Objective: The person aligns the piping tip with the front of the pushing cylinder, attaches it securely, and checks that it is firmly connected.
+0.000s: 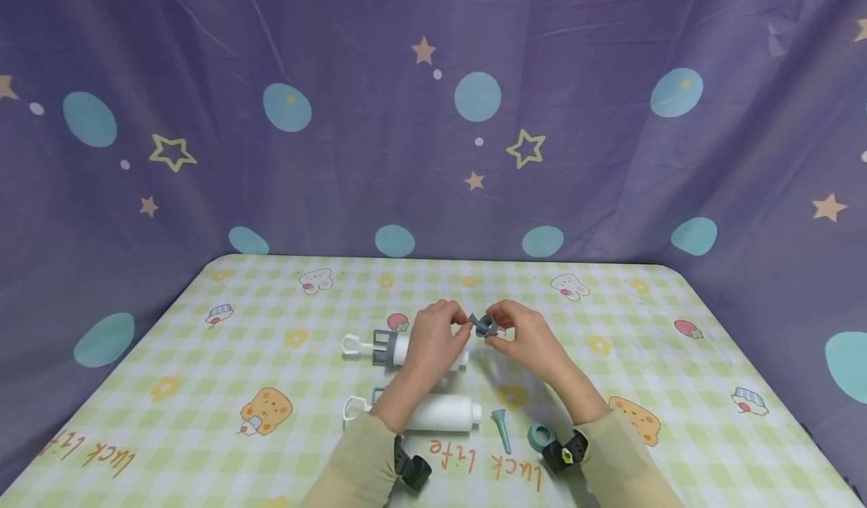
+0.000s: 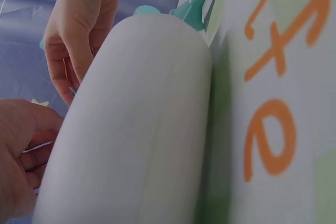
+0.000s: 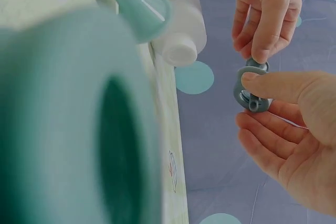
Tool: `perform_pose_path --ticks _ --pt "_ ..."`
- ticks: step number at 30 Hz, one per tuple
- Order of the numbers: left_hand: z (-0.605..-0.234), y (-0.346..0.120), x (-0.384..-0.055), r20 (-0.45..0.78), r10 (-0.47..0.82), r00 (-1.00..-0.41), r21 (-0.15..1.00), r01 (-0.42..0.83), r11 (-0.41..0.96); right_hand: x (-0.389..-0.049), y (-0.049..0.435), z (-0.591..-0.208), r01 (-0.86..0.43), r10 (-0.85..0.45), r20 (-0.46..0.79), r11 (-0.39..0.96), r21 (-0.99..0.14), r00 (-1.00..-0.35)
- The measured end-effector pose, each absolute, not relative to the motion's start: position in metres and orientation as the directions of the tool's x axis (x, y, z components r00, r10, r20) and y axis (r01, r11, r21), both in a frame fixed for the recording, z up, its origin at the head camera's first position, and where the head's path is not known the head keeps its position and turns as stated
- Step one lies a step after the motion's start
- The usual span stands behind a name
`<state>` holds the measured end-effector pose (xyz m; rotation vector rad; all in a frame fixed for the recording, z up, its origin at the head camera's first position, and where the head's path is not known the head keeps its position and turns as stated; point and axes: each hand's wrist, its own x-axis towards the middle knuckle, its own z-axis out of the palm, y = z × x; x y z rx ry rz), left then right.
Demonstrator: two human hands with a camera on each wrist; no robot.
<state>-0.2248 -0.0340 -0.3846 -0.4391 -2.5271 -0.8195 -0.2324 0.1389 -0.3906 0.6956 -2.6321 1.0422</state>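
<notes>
My right hand (image 1: 533, 342) holds a grey ring-shaped cap (image 3: 241, 92) between thumb and fingers, above the far middle of the table. Across from it, my left hand (image 1: 430, 341) pinches the end of a small grey nozzle-like piece (image 3: 256, 63). In the right wrist view this piece runs into the ring, and a narrow tube shows in the ring's opening. Under my left forearm lie two white syringe-like barrels with pull handles, the nearer barrel (image 1: 443, 413) and the farther one (image 1: 400, 350) with a grey collar.
A teal cone nozzle (image 1: 501, 429) lies on the checked tablecloth right of the nearer barrel. Beside my right wrist is a teal ring (image 1: 541, 437). Behind the table hangs a purple curtain (image 1: 433, 154).
</notes>
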Motion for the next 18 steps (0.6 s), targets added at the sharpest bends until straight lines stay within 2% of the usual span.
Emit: perform_pose_path --ticks 18 --pt "-0.3833 -0.0302 -0.2212 0.528 0.260 -0.808 0.358 0.490 0.795 -0.2293 0.1336 -0.3878 -0.573 -0.355 0.452 0.563 -0.596 -0.818"
